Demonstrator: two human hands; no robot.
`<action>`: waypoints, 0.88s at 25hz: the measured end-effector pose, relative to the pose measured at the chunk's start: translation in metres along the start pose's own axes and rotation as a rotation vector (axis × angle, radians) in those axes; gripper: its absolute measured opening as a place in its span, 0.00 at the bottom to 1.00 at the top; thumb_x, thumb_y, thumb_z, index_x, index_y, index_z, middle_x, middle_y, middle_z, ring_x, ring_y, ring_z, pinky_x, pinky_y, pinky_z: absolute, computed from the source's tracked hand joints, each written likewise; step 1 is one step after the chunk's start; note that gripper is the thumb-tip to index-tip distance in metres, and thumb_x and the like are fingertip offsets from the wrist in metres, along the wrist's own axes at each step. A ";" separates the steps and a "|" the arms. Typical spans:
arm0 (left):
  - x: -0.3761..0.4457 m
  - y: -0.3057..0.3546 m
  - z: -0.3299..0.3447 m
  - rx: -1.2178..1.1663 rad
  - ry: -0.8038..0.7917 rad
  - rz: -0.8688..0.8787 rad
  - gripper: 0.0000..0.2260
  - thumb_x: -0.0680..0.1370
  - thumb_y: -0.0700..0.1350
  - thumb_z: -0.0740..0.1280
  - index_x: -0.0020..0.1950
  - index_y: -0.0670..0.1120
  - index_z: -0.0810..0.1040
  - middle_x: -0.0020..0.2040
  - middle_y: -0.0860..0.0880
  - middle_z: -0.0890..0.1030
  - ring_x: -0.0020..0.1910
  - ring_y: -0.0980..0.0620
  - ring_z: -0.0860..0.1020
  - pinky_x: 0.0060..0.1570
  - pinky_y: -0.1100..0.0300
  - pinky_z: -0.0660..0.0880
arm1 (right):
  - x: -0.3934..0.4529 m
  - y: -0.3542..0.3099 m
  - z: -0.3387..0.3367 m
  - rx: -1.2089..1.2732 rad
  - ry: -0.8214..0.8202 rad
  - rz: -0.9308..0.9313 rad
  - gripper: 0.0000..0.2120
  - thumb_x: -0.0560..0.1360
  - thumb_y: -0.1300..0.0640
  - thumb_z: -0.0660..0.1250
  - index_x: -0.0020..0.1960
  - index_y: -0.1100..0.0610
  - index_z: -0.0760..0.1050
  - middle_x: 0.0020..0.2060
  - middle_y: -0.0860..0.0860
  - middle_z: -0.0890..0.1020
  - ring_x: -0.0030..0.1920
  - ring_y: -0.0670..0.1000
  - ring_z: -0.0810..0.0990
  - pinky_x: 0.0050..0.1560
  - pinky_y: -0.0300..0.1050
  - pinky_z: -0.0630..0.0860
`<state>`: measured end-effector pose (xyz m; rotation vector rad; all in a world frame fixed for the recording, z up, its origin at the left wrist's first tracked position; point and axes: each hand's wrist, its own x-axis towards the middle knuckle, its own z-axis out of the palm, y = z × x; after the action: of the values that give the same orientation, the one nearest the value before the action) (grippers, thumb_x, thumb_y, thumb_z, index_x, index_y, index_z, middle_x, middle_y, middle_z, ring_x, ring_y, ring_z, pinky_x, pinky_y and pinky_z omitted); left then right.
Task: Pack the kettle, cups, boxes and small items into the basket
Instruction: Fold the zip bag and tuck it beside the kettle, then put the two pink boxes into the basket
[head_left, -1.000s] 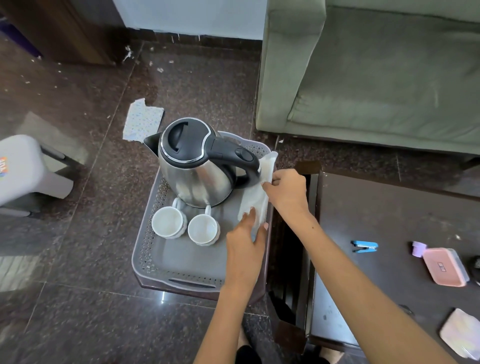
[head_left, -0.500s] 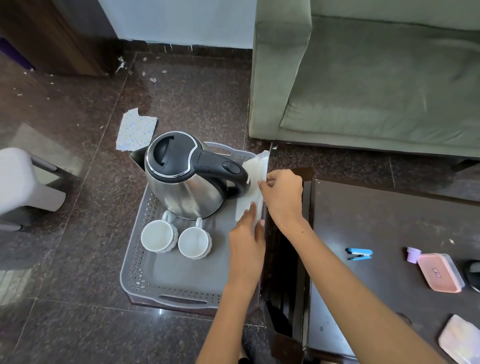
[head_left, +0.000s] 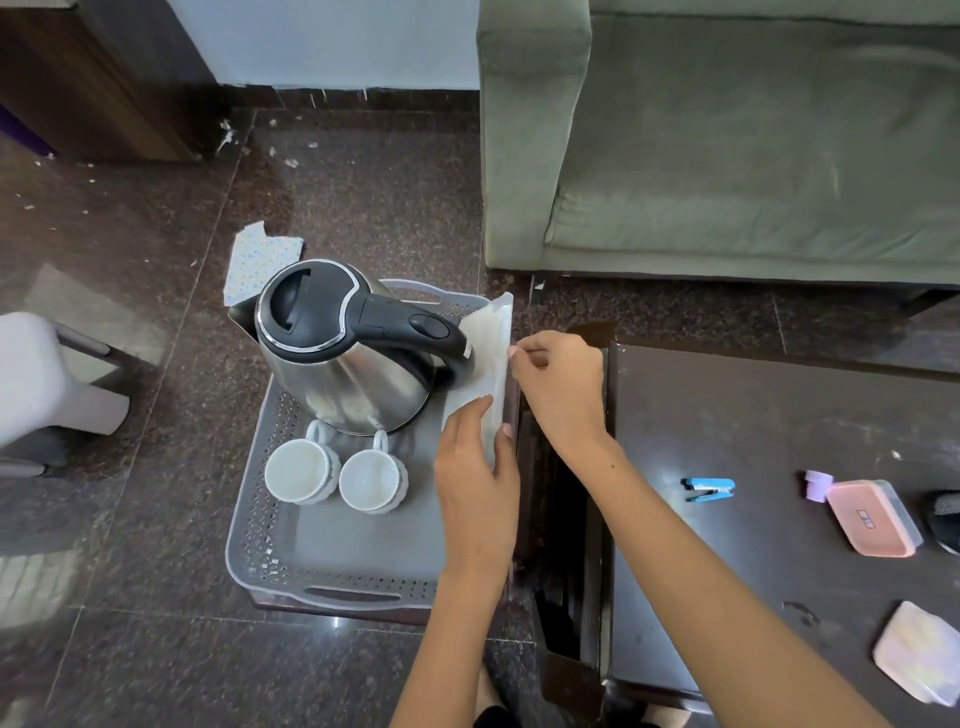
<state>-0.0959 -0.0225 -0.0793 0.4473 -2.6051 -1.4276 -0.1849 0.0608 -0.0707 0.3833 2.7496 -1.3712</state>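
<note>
A grey perforated basket (head_left: 332, 551) sits on a low stand on the floor. In it stand a steel kettle (head_left: 348, 358) with a black lid and handle, and two white cups (head_left: 298, 470) (head_left: 371, 480) in front of it. A translucent white box (head_left: 491, 348) stands on edge along the basket's right wall, beside the kettle's handle. My left hand (head_left: 475, 467) presses straight fingers against the box's lower end. My right hand (head_left: 563, 384) has curled fingers pinching the box's right edge near the top.
On the dark table (head_left: 753, 415) at the right lie a blue stapler (head_left: 709, 488), a small purple item (head_left: 818, 483), a pink box (head_left: 872, 517) and a pale box (head_left: 919, 660). A green sofa (head_left: 727, 156) stands behind. A white stool (head_left: 41, 379) is at the left.
The white box has been set more upright against the basket's right wall. My right hand has slid from over the box to its right edge. My left hand stays on its lower end.
</note>
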 end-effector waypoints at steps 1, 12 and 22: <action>-0.004 0.004 0.001 0.011 0.023 0.040 0.12 0.77 0.38 0.64 0.61 0.44 0.76 0.58 0.49 0.79 0.59 0.52 0.75 0.58 0.71 0.65 | -0.004 0.004 -0.007 0.020 0.002 0.005 0.08 0.75 0.56 0.66 0.46 0.58 0.82 0.37 0.51 0.85 0.39 0.46 0.82 0.43 0.39 0.79; -0.117 0.029 0.106 0.039 -0.323 0.123 0.08 0.77 0.38 0.65 0.54 0.46 0.79 0.57 0.51 0.78 0.59 0.54 0.74 0.61 0.69 0.65 | -0.114 0.202 -0.144 0.001 0.094 0.402 0.05 0.72 0.62 0.67 0.41 0.56 0.81 0.34 0.52 0.85 0.39 0.50 0.84 0.48 0.49 0.80; -0.200 0.060 0.251 0.061 -0.594 0.041 0.07 0.75 0.39 0.67 0.51 0.46 0.80 0.53 0.50 0.80 0.55 0.51 0.77 0.58 0.63 0.69 | -0.113 0.353 -0.254 -0.364 0.139 0.454 0.14 0.75 0.56 0.66 0.59 0.57 0.74 0.56 0.56 0.78 0.50 0.59 0.80 0.47 0.51 0.76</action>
<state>0.0164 0.2727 -0.1607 -0.0438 -3.0832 -1.6732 0.0267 0.4433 -0.1754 1.0249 2.6938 -0.7486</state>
